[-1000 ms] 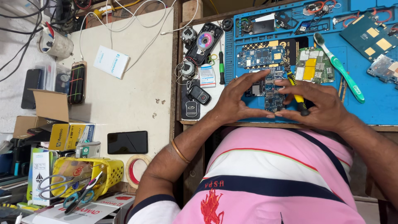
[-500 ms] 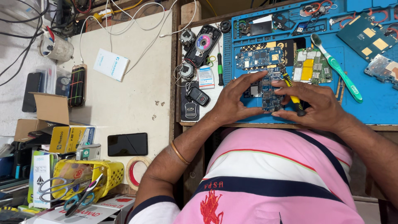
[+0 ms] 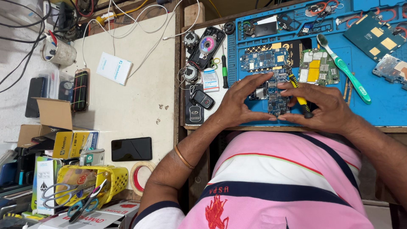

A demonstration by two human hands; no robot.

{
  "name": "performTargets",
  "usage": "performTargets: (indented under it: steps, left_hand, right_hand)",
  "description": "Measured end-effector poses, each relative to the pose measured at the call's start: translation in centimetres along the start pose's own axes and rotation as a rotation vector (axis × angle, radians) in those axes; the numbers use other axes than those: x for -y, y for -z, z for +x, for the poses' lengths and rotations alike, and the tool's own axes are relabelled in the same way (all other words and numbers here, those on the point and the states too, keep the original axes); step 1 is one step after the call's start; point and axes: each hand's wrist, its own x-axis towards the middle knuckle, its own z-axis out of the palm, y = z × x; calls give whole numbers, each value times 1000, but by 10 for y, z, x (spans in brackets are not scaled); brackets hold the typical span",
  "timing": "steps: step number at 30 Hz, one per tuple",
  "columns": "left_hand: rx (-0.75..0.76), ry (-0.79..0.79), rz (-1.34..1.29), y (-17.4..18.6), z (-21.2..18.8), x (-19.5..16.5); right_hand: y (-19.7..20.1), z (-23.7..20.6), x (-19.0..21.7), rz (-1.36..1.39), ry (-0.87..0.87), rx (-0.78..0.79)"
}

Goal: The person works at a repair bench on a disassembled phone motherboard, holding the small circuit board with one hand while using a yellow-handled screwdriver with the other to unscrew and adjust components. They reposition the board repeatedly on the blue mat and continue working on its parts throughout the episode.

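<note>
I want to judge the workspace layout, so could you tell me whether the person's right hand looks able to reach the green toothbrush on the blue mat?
Probably yes: the toothbrush lies uncovered just beyond the right hand, though that hand holds a yellow-handled tool.

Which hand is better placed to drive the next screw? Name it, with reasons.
Probably right: the right hand already holds the yellow screwdriver, tip over the circuit board, while the left hand steadies the board.

Both hands cover the lower edge of the small circuit board; the right forearm runs off the frame's right edge.
</note>
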Motion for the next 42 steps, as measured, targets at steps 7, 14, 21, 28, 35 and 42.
performTargets:
  steps: [7, 14, 21, 28, 35, 42]
  left_hand:
    - [0, 10, 2, 1, 1, 0]
    - [17, 23, 15, 1, 2, 1]
    - [-11, 20, -48, 1, 5, -2]
    - [-17, 4, -88, 2, 7, -1]
    - [2, 25, -59, 2, 3, 0]
    - [28, 28, -32, 4, 3, 0]
  right_hand:
    - [2, 3, 1, -3, 66, -6]
    - [4, 4, 2, 0, 106, 11]
    - [7, 6, 4, 66, 64, 37]
    - [8, 7, 3, 80, 44, 35]
    - [4, 5, 1, 86, 58, 13]
    - [3, 3, -1, 73, 30, 11]
